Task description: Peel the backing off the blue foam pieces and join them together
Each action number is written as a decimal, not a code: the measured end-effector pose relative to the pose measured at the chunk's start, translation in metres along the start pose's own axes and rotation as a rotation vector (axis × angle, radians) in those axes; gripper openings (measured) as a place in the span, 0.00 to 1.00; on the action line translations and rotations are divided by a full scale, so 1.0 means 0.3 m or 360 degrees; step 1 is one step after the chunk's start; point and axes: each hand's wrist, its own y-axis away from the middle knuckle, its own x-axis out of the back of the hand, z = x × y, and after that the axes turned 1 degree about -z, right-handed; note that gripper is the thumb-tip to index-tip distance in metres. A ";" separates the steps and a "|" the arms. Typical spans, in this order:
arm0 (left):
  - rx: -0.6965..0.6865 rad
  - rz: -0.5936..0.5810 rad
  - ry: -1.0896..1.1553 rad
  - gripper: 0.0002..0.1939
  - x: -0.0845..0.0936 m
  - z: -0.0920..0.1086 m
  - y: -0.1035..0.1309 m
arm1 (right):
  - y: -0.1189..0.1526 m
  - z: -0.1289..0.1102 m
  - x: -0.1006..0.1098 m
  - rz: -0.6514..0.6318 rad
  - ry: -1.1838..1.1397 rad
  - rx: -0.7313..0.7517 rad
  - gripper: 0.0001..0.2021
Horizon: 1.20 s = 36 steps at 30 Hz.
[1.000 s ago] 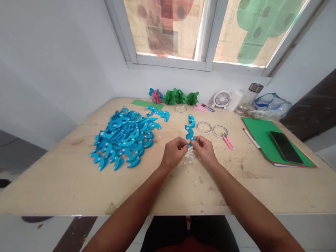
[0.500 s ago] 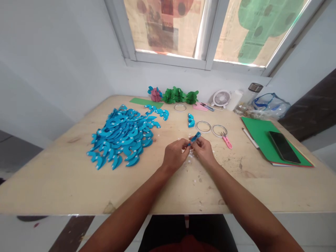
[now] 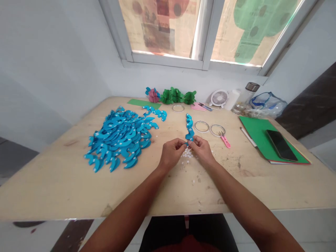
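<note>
My left hand [image 3: 172, 152] and my right hand [image 3: 202, 148] meet at the middle of the table, fingertips pinched on a curved blue paper piece [image 3: 189, 134]. Part of that piece is hidden by the fingers. Just beyond it lie other blue pieces [image 3: 189, 120] in a short column. Small white bits [image 3: 187, 153] are scattered on the wood under and between my hands. To the left spreads a large heap of blue paper pieces [image 3: 123, 133] with small white squares on them. A few linked blue pieces [image 3: 156, 112] lie behind the heap.
Tape rings [image 3: 202, 126] and pink scissors [image 3: 225, 140] lie right of centre. A phone [image 3: 281, 145] rests on green sheets [image 3: 252, 129], beside a pen [image 3: 248, 137]. Along the wall stand green paper shapes [image 3: 176, 95], a small fan [image 3: 219, 98] and a bottle [image 3: 248, 94].
The blue piece was raised and tilted between my fingertips; now it points away from me, low by the column of blue pieces. The view has shifted slightly.
</note>
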 end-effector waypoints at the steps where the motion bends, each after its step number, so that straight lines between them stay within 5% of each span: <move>1: 0.0089 -0.0011 0.0114 0.04 0.001 -0.003 -0.004 | 0.001 -0.004 0.000 -0.0002 -0.0028 -0.0026 0.13; 7: 0.0421 -0.0096 0.0524 0.07 0.004 0.003 -0.009 | 0.001 -0.016 0.000 0.0032 -0.0076 -0.0108 0.13; 36: 0.0429 -0.0378 0.0449 0.06 0.007 0.006 -0.007 | -0.003 -0.007 0.011 0.0044 -0.0051 -0.0019 0.14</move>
